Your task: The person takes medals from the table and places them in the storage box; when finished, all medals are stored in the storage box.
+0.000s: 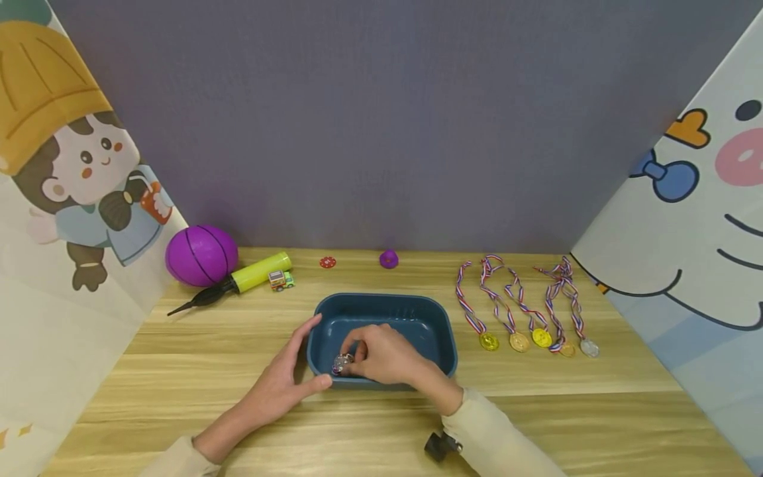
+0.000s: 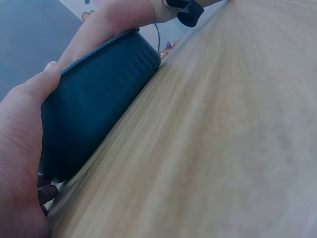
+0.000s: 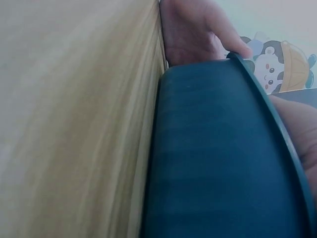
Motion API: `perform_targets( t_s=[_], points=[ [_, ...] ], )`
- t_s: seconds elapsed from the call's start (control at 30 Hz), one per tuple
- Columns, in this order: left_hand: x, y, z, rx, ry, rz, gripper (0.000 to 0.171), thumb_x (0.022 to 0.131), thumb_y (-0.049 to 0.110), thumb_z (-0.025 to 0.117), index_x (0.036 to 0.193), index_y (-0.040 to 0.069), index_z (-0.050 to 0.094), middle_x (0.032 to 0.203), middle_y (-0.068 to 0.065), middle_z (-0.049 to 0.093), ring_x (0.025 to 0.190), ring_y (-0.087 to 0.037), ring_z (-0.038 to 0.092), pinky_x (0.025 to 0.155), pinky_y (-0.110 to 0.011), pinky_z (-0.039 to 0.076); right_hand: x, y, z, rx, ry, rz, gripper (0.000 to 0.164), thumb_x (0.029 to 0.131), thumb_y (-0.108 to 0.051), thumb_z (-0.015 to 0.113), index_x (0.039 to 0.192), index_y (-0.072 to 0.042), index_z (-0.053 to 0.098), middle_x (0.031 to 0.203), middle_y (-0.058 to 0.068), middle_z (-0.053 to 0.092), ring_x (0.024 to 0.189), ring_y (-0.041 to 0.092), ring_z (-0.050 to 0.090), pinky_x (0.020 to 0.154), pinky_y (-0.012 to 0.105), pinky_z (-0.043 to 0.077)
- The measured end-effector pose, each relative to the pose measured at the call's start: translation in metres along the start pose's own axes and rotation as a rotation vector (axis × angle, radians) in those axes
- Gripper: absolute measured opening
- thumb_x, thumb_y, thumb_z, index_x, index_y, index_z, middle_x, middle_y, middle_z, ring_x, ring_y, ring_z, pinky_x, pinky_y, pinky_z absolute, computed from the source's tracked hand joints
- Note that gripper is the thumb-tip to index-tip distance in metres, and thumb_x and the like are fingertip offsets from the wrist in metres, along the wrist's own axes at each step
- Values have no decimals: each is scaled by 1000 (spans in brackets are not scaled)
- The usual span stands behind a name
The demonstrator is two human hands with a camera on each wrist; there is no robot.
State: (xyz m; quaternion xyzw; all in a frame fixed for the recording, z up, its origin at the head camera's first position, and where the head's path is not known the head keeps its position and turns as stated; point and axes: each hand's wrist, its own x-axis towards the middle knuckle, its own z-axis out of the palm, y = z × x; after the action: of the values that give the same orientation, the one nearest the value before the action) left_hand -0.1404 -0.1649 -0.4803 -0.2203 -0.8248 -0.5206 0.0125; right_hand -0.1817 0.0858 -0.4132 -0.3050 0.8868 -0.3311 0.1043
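In the head view, a dark blue rectangular basin [image 1: 381,299] stands on the wooden table. My left hand [image 1: 283,377] holds its left end, fingers along the side and thumb at the near corner of the rim. The left wrist view shows that thumb [image 2: 45,82] on the rim, with fingertips low by the base. My right hand [image 1: 384,354] reaches down inside the basin, fingers bent, pinching a small shiny silver piece [image 1: 342,363] near the left end. Its exact kind I cannot tell. The right wrist view shows mostly the basin's outer wall [image 3: 213,148].
On the right lie several medals [image 1: 519,342] with striped ribbons [image 1: 497,301]. Back left are a purple ball [image 1: 201,256], a yellow hand pump [image 1: 256,273] and a toy truck [image 1: 280,280]. A red chip [image 1: 328,262] and a purple ring-shaped piece [image 1: 389,259] lie along the back.
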Motion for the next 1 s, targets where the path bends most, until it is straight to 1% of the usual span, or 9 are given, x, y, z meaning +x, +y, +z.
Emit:
perform_targets(
  t_s=[0.1, 0.17, 0.3, 0.43, 0.5, 0.63, 0.73, 0.9, 1.0],
  points=[
    [0, 0, 0, -3, -3, 2, 99, 101, 27, 83, 178, 24, 22, 181, -21, 26, 162, -54, 30, 125, -79, 26, 2, 0, 0, 3, -31, 11, 19, 96, -13, 89, 114, -10, 82, 70, -11, 66, 58, 2, 59, 57, 20, 49],
    [0, 0, 0, -4, -2, 5, 99, 100, 27, 83, 178, 23, 22, 181, -21, 26, 162, -54, 30, 125, -79, 26, 3, 1, 1, 2, -37, 11, 23, 96, -11, 88, 118, -9, 82, 72, -11, 68, 60, 2, 60, 60, 21, 51],
    [0, 0, 0, -6, -2, 8, 99, 100, 25, 84, 178, 23, 22, 181, -21, 27, 161, -53, 32, 125, -79, 27, 3, 2, 1, 5, -31, 7, 31, 95, -7, 88, 125, -6, 80, 75, -10, 70, 64, 1, 62, 65, 22, 54],
    [0, 0, 0, -1, 0, 9, 99, 100, 25, 84, 178, 24, 22, 180, -21, 29, 160, -52, 34, 125, -79, 28, 3, 2, 1, 8, -17, -3, 33, 94, -7, 89, 126, -5, 80, 77, -9, 71, 65, 1, 62, 66, 22, 55],
    [-1, 0, 0, 0, 1, 11, 99, 100, 25, 84, 178, 25, 22, 179, -21, 30, 160, -52, 36, 124, -79, 29, 3, 2, 0, 7, -11, -10, 33, 94, -7, 90, 125, -4, 80, 77, -9, 72, 64, 1, 62, 65, 22, 55],
    [-1, 0, 0, 3, 4, 12, 99, 100, 25, 84, 178, 27, 22, 178, -23, 33, 158, -52, 39, 123, -78, 32, 1, 3, -6, 18, 9, -34, 34, 94, -7, 90, 126, -2, 80, 79, -6, 74, 60, 2, 61, 59, 22, 52],
    [-1, 0, 0, 7, 4, 15, 99, 99, 26, 84, 177, 27, 23, 176, -23, 36, 157, -51, 42, 122, -78, 34, -2, 6, -12, 30, 31, -42, 33, 95, -7, 88, 127, -1, 80, 82, -4, 76, 55, 4, 61, 54, 22, 52],
    [0, -1, 0, 10, 5, 22, 99, 99, 27, 84, 177, 26, 23, 174, -23, 39, 155, -50, 44, 122, -78, 34, -8, 8, -19, 34, 71, -27, 32, 97, -9, 87, 128, -3, 81, 87, -3, 78, 54, 5, 61, 53, 23, 53],
    [0, -1, 0, 16, 12, 25, 100, 99, 28, 84, 177, 27, 23, 175, -23, 37, 156, -52, 42, 122, -79, 33, -13, 10, -21, 38, 87, -43, 32, 98, -9, 86, 128, -2, 81, 88, -3, 78, 53, 5, 60, 51, 23, 52]
  ],
)
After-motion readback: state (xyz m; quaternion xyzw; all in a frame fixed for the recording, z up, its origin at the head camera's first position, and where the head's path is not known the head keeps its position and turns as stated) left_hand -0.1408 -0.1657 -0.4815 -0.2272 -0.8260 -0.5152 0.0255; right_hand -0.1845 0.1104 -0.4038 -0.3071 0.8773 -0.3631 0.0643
